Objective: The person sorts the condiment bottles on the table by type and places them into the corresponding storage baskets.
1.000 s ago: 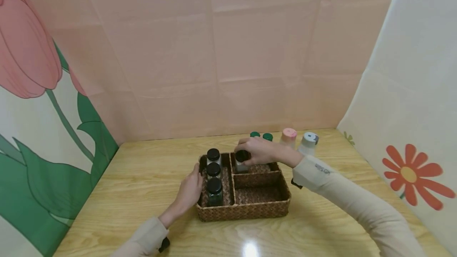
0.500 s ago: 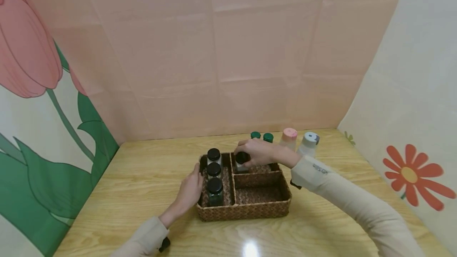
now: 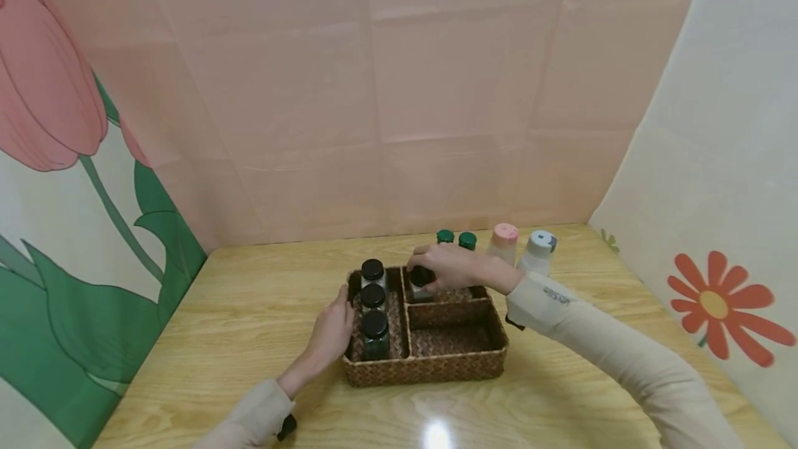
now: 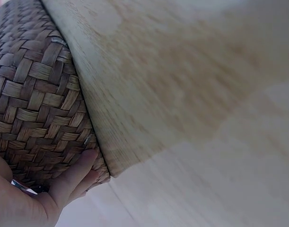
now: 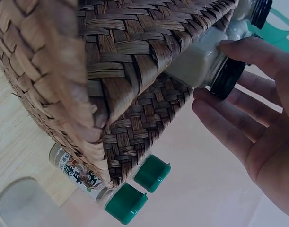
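Observation:
The right hand [image 3: 454,265] grips a clear glass jar [image 5: 198,61] by its black lid [image 5: 228,78], with pale contents showing inside. This jar stands in the back right compartment of a brown woven basket [image 3: 427,368], close to the divider. Against the basket's left outer wall [image 4: 38,104] rests the left hand [image 3: 332,328], its fingers [image 4: 73,177] extended along the weave near the rim. Three more black-lidded jars, the front jar [image 3: 376,341], the middle jar [image 3: 373,296] and the rear jar [image 3: 373,271], line the long left compartment.
Behind the basket stand two green-capped shaker bottles, one green cap [image 3: 445,235] beside the other [image 3: 467,240]. A pink-capped bottle [image 3: 504,238] and a blue-white-capped bottle [image 3: 539,248] are to their right. All sit on a wood-grain table [image 3: 268,310] with a pink backdrop [image 3: 374,123] behind.
The right hand has shifted very slightly left with the jar in its grip. The left hand and the basket have stayed in place.

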Action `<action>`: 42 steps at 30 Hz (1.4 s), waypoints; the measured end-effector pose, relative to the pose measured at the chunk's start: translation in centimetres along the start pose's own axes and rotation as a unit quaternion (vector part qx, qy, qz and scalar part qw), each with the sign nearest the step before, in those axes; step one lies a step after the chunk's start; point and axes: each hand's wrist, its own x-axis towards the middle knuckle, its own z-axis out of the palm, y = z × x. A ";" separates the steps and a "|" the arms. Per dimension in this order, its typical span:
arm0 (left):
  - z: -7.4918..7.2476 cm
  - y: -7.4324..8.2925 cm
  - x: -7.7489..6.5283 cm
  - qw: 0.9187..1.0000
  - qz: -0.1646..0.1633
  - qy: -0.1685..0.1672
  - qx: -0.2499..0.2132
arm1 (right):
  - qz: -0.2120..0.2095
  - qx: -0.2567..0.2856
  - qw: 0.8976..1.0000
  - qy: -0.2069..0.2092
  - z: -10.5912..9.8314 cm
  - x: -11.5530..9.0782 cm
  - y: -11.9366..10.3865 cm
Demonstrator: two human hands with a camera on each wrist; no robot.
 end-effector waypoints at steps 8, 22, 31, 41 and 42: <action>0.0 -0.1 0.0 1.000 0.005 -0.001 -0.008 | -0.007 -0.007 1.000 0.007 0.1 -0.1 0.1; 0.2 -0.1 0.1 1.000 0.008 0.008 0.012 | -0.024 0.032 0.999 0.004 -0.1 -0.4 0.4; 0.3 -0.1 0.1 1.000 0.006 0.011 0.019 | -0.049 0.068 0.995 0.045 -0.6 -0.7 1.1; 0.3 -0.2 0.1 1.000 -0.002 0.005 0.010 | -0.064 0.055 0.992 0.099 -0.4 -0.8 2.2; 0.2 -0.2 0.1 1.000 -0.003 0.003 0.009 | -0.066 0.054 0.991 0.100 -0.4 -0.8 2.2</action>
